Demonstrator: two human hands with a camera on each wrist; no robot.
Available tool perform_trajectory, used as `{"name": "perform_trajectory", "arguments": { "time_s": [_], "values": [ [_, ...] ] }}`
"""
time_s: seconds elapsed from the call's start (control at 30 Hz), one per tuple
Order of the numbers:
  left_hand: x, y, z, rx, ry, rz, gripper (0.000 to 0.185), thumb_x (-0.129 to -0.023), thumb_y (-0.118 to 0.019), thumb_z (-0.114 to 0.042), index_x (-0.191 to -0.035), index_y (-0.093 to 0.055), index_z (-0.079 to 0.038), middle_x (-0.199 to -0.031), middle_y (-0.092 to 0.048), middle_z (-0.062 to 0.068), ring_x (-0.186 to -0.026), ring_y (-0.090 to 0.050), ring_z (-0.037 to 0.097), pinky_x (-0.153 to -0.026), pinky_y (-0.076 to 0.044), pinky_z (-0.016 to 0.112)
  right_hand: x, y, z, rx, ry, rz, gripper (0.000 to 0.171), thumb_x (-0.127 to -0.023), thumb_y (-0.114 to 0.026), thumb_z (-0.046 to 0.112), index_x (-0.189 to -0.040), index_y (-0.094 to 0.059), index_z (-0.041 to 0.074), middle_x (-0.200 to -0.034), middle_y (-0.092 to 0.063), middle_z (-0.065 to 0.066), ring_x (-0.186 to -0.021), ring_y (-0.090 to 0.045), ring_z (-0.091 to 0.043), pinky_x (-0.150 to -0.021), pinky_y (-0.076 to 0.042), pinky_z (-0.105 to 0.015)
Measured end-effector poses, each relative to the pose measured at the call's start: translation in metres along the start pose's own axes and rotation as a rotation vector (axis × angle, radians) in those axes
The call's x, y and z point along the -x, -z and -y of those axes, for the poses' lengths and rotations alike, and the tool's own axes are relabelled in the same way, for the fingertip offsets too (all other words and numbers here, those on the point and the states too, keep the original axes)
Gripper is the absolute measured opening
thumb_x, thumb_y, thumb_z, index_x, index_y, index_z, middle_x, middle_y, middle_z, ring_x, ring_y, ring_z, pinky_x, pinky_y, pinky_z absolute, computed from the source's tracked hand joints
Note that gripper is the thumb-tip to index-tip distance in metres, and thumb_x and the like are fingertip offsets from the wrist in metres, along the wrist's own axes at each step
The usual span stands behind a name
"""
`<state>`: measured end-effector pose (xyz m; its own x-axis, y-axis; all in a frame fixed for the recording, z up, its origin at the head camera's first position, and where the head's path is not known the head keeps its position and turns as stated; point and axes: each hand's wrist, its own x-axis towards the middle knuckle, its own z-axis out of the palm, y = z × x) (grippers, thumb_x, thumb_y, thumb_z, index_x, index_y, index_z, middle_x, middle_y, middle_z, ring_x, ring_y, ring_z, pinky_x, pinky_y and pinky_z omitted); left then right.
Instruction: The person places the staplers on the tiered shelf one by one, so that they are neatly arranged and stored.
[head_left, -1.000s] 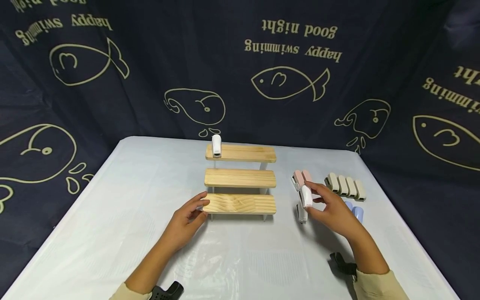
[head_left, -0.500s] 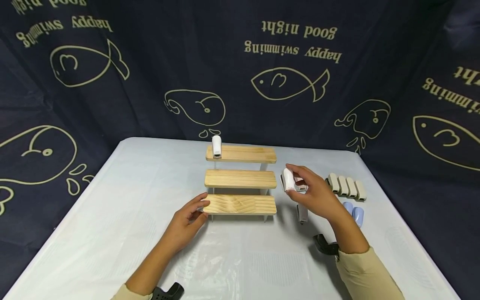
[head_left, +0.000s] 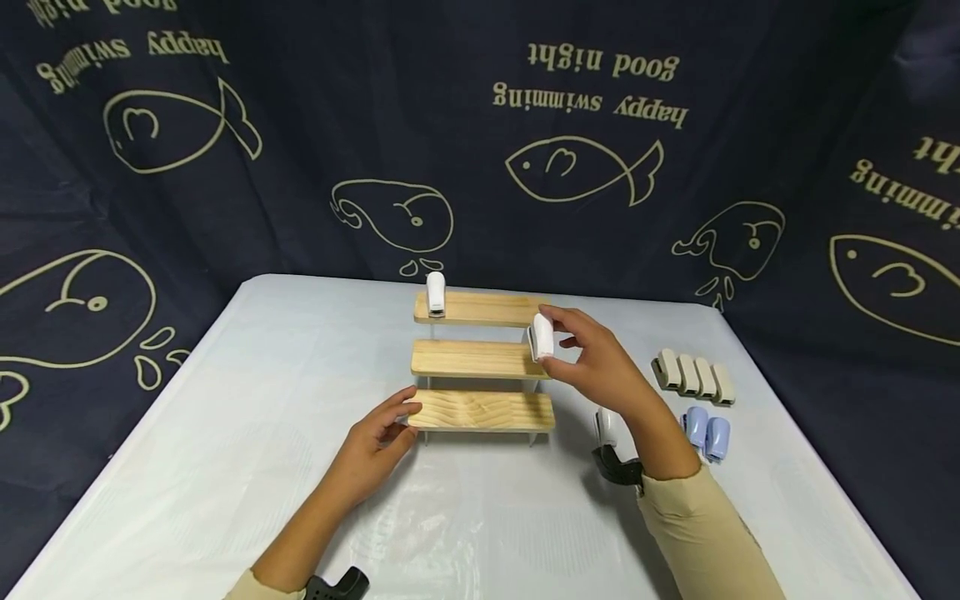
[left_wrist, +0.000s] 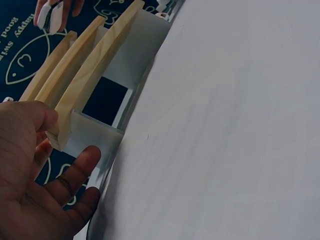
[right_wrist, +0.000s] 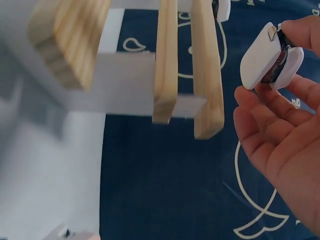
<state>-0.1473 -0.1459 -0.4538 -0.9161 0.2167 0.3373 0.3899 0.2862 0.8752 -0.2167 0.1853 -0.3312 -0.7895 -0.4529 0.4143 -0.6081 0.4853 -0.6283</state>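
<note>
1. Head view: the right hand (head_left: 600, 367) is up in the air pinching a small white mini stapler (head_left: 542, 337) between thumb and fingertips. The stapler sits at about 1 o'clock from the table's middle, just off the right end of the middle step of the three-step wooden display shelf (head_left: 482, 358). The left hand (head_left: 378, 442) is at around 7 o'clock from the shelf, fingers loosely spread, fingertips touching the left end of the bottom step. A second white mini stapler (head_left: 435, 293) stands on the left end of the top step, at 11 o'clock from the held one. At 3 o'clock from the shelf there's a row of four beige mini staplers (head_left: 693, 375), and two light blue mini staplers (head_left: 708, 432) just in front of them. One more white stapler (head_left: 606, 427) lies on the pale plastic-covered table (head_left: 225, 433), half hidden behind the right wrist.

2. Left wrist view: the left hand (left_wrist: 35, 190) braces the corner of the lowest step, thumb under, fingers above, not really clamped. The shelf (left_wrist: 95, 65) runs off toward 12 o'clock, and the held stapler (left_wrist: 51, 16) peeks in at the top left.

3. Right wrist view: thumb and fingers of the right hand (right_wrist: 282, 125) pinch the white stapler (right_wrist: 270, 57) at 1 o'clock, close beside the ends of the shelf (right_wrist: 205, 70) steps but not touching them.
</note>
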Motion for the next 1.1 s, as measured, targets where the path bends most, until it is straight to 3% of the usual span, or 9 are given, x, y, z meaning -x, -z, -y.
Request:
{"name": "perform_trajectory", "arguments": {
  "time_s": [0.53, 0.87, 1.1],
  "values": [
    [-0.002, -0.001, -0.002, -0.001, 0.012, -0.005, 0.032, -0.096, -0.065, -0.005, -0.128, -0.064, -0.006, -0.151, -0.045, 0.010, -0.094, -0.068, 0.019, -0.083, -0.055, 0.028, -0.037, -0.021, 0.012, 0.039, 0.026, 0.007, 0.068, -0.088, -0.076, 0.010, -0.148, -0.045, 0.007, -0.129, -0.057, -0.005, -0.116, -0.056, -0.019, -0.094, -0.049, -0.044],
    [-0.001, -0.004, -0.001, 0.001, 0.008, -0.014, 0.034, -0.095, -0.067, -0.002, -0.128, -0.064, -0.002, -0.150, -0.046, 0.013, -0.092, -0.068, 0.020, -0.080, -0.056, 0.028, -0.056, -0.035, 0.017, 0.012, 0.032, 0.015, 0.067, -0.088, -0.076, 0.009, -0.147, -0.046, 0.006, -0.130, -0.056, -0.009, -0.118, -0.056, -0.021, -0.097, -0.050, -0.040],
    [0.000, -0.002, -0.003, 0.017, 0.018, -0.015, 0.032, -0.095, -0.066, -0.002, -0.127, -0.065, -0.003, -0.150, -0.046, 0.012, -0.091, -0.069, 0.021, -0.081, -0.056, 0.029, -0.070, -0.047, 0.022, -0.036, -0.014, 0.032, 0.066, -0.089, -0.075, 0.011, -0.148, -0.045, 0.007, -0.134, -0.054, -0.010, -0.121, -0.055, -0.022, -0.098, -0.050, -0.041]
  ]
}}
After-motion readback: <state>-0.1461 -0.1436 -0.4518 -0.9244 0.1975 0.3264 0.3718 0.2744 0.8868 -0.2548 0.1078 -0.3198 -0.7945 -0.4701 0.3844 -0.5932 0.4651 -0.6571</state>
